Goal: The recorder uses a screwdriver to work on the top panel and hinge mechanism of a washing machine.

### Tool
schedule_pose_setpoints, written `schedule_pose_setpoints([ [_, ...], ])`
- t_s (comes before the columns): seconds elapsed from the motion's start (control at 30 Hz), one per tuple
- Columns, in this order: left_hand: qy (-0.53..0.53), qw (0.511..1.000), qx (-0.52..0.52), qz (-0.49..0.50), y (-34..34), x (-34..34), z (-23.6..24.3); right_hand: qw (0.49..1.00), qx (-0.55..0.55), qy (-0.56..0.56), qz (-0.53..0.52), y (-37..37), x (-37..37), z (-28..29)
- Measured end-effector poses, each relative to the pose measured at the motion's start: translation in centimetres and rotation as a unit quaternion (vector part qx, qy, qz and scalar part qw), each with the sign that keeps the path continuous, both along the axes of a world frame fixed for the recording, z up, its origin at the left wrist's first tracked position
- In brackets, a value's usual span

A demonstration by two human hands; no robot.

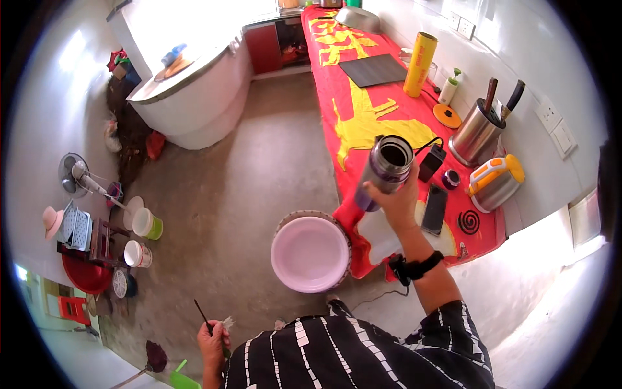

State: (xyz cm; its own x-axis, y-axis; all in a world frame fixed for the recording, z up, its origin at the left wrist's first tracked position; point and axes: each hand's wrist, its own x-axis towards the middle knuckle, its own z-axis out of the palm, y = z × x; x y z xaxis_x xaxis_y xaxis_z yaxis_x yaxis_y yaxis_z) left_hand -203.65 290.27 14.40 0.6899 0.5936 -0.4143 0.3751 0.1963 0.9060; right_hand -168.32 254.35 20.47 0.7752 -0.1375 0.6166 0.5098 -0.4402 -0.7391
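Note:
My right hand (400,196) is wrapped round a purple and steel vacuum flask (376,175), its mouth uncovered and tilted up toward me. The flask is above the near edge of a table with a red and yellow cloth (382,120). A small dark purple lid (451,178) lies on the cloth beside it, near a dark phone (435,209) and a black adapter (431,163). Low on the left, my left hand (212,338) is closed on a thin dark stick (201,312); a pale bristly tuft (227,322) shows at the fingers, perhaps part of one brush.
A pink basin (310,254) stands left of the table's near end. Along the wall are an electric kettle (496,183), a steel knife block (476,137), a yellow roll (420,65) and a black coil (468,222). Buckets (148,224) and a fan (78,174) stand far left.

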Motion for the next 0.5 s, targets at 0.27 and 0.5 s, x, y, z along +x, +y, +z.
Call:
schedule_pose_setpoints([
  [0.27,0.005,1.000,0.010,0.019,-2.1,1.2,0.9,0.995,0.018,0.038,-0.092,-4.2,6.0,-3.4],
  [0.5,0.013,0.999,0.024,0.042,-3.6,1.3,1.3,0.990,0.026,0.064,-0.122,-5.1,8.2,-4.3],
])
